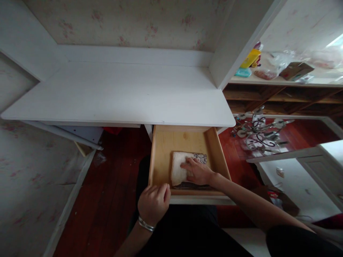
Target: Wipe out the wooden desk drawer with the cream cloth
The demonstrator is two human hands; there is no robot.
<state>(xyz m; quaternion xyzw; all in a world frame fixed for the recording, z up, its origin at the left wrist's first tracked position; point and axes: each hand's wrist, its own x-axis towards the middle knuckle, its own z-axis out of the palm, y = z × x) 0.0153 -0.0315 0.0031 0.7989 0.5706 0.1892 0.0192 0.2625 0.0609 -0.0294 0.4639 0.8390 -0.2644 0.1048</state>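
The folded cloth [177,167] lies in the drawer [164,142] near its front edge, under the right hand [198,171], whose grip is loosely spread. The left hand [154,202] curls tight at the front-left corner, its contents hidden. Dragging pressure could bunch the cloth; leaning could strain the drawer pulled out beyond the counter [134,96].

The drawer [164,142] stands pulled out, its bottom pale wood. A folded white cloth [177,167] lies on it.
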